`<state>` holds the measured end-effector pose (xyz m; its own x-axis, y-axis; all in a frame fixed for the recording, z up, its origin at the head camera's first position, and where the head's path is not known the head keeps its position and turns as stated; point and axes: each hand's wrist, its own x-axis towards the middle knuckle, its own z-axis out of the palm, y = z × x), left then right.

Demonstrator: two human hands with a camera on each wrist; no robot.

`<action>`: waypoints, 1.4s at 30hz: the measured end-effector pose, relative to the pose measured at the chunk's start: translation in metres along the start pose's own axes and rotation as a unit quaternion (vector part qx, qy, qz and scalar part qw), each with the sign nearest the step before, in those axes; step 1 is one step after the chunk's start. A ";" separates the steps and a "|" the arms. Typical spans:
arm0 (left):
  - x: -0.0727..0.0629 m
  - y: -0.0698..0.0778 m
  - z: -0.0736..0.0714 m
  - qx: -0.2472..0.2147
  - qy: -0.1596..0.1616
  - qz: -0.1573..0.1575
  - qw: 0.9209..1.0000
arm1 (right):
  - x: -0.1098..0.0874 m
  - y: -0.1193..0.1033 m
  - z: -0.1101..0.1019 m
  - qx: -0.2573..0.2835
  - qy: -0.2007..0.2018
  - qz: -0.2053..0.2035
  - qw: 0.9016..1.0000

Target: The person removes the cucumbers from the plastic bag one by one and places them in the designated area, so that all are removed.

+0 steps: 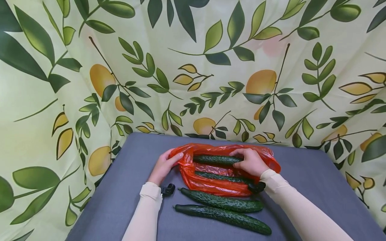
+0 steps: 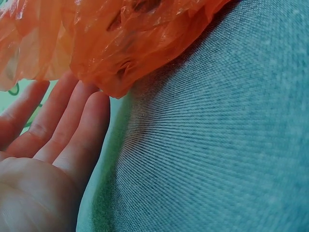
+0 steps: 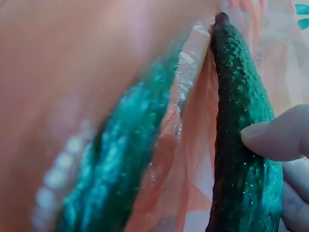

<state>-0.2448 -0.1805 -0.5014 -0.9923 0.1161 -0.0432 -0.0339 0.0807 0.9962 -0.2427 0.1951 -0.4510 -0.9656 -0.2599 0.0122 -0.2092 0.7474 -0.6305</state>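
Observation:
A red plastic bag (image 1: 217, 189) lies with its mouth spread. Inside it are a cucumber (image 1: 212, 159) at the back and another cucumber (image 1: 220, 176) nearer the front. My right hand (image 1: 251, 162) grips the back cucumber near its right end; in the right wrist view the thumb (image 3: 275, 137) presses on its bumpy skin. At the bag's left edge, my left hand (image 1: 163, 165) holds the plastic, thumb on the near side. The left wrist view shows long, fairly straight fingers (image 2: 79, 140) meeting the plastic, some tips hidden behind it.
In front of the bag lie two more cucumbers, one (image 1: 221, 200) close to it and one (image 1: 224, 217) nearer me. All rest on a grey cloth-covered table (image 1: 120, 201). A leaf-and-fruit patterned curtain (image 1: 193, 83) stands behind the table and at both sides.

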 end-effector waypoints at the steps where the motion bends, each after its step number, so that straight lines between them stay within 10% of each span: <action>1: 0.000 0.000 0.000 0.000 -0.001 0.001 1.000 | -0.001 -0.001 -0.001 -0.001 0.002 0.000 1.000; 42: -0.001 0.001 0.000 -0.063 -0.008 -0.014 0.998 | -0.111 -0.019 -0.054 -0.014 0.095 0.022 0.995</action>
<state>-0.2444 -0.1807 -0.4999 -0.9887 0.1316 -0.0717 -0.0776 -0.0400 0.9962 -0.1402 0.2425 -0.3987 -0.9851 -0.1089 0.1333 -0.1683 0.7723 -0.6125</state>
